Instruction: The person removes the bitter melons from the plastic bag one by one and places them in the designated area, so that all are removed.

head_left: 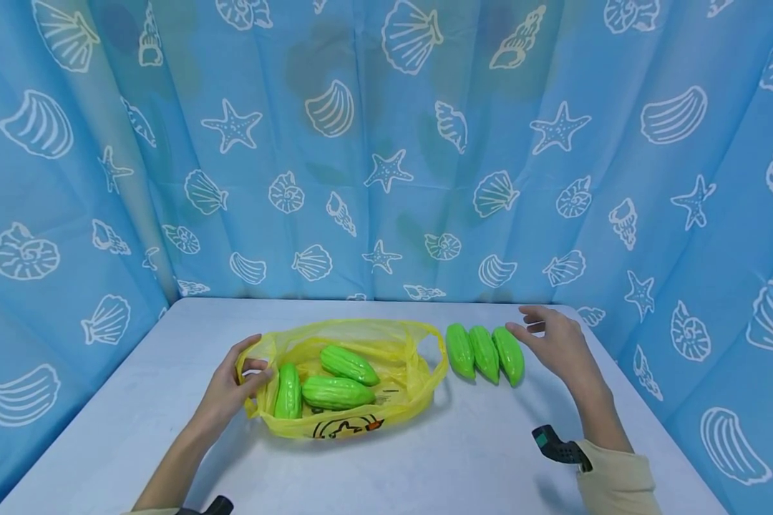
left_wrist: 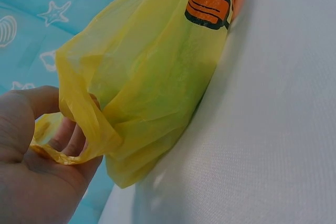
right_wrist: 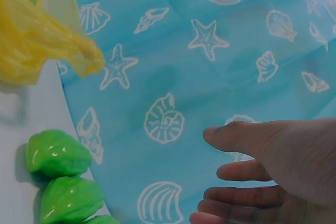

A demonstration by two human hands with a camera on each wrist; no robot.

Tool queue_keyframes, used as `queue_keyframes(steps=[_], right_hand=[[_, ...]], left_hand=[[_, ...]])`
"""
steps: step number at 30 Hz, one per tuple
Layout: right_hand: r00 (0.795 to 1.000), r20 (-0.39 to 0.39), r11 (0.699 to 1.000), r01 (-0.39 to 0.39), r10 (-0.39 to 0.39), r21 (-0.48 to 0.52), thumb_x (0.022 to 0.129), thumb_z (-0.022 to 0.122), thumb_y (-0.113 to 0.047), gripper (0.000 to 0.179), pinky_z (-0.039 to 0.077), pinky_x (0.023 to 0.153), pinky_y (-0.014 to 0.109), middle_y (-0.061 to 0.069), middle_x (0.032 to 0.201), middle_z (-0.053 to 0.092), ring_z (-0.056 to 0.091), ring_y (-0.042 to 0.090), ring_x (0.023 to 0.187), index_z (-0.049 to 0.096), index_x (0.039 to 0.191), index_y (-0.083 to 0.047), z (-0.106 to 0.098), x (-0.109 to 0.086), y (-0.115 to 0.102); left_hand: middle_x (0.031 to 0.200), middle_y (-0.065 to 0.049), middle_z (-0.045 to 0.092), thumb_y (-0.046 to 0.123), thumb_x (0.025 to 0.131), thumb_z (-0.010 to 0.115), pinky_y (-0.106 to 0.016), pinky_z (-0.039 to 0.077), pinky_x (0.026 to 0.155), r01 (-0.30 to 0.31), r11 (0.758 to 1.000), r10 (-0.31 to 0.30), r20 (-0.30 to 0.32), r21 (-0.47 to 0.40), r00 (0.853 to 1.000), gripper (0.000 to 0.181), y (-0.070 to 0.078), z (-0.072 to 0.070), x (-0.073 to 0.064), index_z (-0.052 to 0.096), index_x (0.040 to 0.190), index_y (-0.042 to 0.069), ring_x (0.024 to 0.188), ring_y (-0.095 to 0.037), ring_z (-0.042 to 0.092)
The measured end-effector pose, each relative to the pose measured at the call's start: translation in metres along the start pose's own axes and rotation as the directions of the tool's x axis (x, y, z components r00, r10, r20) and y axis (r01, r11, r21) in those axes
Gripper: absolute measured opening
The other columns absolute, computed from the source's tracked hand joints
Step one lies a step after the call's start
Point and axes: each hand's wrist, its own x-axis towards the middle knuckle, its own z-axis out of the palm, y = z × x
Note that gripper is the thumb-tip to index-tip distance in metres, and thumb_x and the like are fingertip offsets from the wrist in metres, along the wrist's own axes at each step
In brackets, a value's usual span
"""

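Note:
A yellow plastic bag (head_left: 419,400) lies spread on the table with its mouth toward me. Three ridged green gourds, like bitter melons, rest inside: one upright at the left (head_left: 288,392), two lying across (head_left: 349,365). My left hand (head_left: 228,386) holds the bag's left handle; in the left wrist view the fingers pass through its loop (left_wrist: 86,108) and the thumb lies outside. Three more green gourds stand in a row (head_left: 484,354) right of the bag. Beside the rightmost gourd (head_left: 509,356), my right hand (head_left: 562,347) hovers with spread fingers, holding nothing.
The white table (head_left: 464,458) ends at a blue curtain (head_left: 386,214) with white shell prints, which stands behind it and along both sides. A dark wrist camera (head_left: 560,447) sits on the right forearm. The bag's right handle (head_left: 441,350) stands up close to the gourd row.

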Motion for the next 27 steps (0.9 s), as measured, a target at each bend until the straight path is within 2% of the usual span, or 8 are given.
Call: queue_keyframes(steps=[15, 27], right_hand=[[0.997, -0.018, 0.997, 0.077, -0.077, -0.008, 0.094, 0.065, -0.031, 0.05, 0.055, 0.086, 0.054, 0.025, 0.123, 0.064, 0.062, 0.042, 0.112, 0.055, 0.134, -0.002, 0.001, -0.005, -0.019], [0.998, 0.035, 0.998, 0.055, -0.055, -0.025, 0.094, 0.065, -0.035, 0.053, 0.055, 0.088, 0.052, 0.022, 0.124, 0.063, 0.061, 0.039, 0.114, 0.055, 0.136, -0.004, 0.007, -0.007, -0.031]], left_hand=[[0.115, -0.012, 0.058, 0.025, 0.094, 0.066, -0.023, 0.052, 0.07, -0.012, 1.0, 0.012, 0.004, -0.008, 1.0, 0.072, -0.001, 0.0, 0.001, 0.025, 0.154, 0.027, 0.086, -0.015, 0.058], [0.117, -0.012, 0.058, 0.025, 0.094, 0.066, -0.021, 0.053, 0.073, -0.001, 1.0, 0.001, 0.003, -0.007, 1.0, 0.073, -0.003, 0.0, 0.001, 0.025, 0.154, 0.028, 0.092, -0.017, 0.058]])
